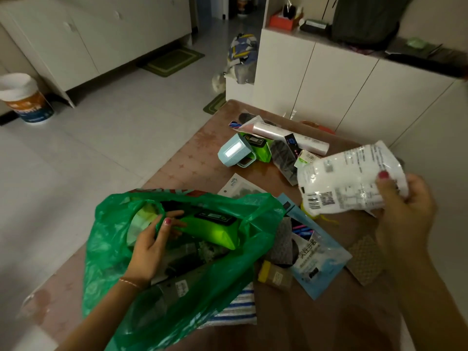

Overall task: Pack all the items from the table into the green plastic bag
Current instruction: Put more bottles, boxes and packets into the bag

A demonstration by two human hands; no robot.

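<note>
Your left hand (152,245) is inside the mouth of the green plastic bag (121,252), which sits open on the table (192,158) at its near left edge. Fingers curl round the bag's rim & a fingertip touches a bright green pouch (215,228) w/ a dark label that lies across the opening. More stuff is in the bag under it, too dim to name; a grey bottle-like thing w/ a white sticker (174,287) shows through the plastic near your wrist.

Your right hand (402,198) is closed on a white plastic packet (347,181) w/ barcodes, thumb on top, held up off the table over its right side.

Not packed yet, toward the far edge: a pale blue box (234,152) tilted on its side, touching a second green pouch (258,146); behind them a pinkish-white roll (286,135) lying across; a dark mesh packet (285,159) just right of the pouch.

Nearer you, beside the bag's right side: a light blue packet w/ printed characters (316,259), a grey woven item (281,243) partly under it, a small jar w/ yellow lid (274,274) on its side, a brown patterned pad (364,259) towards the right edge. A blue & white striped cloth (238,307) pokes out from under the bag. A flat white card (240,186) lies just behind the bag's far rim
</note>
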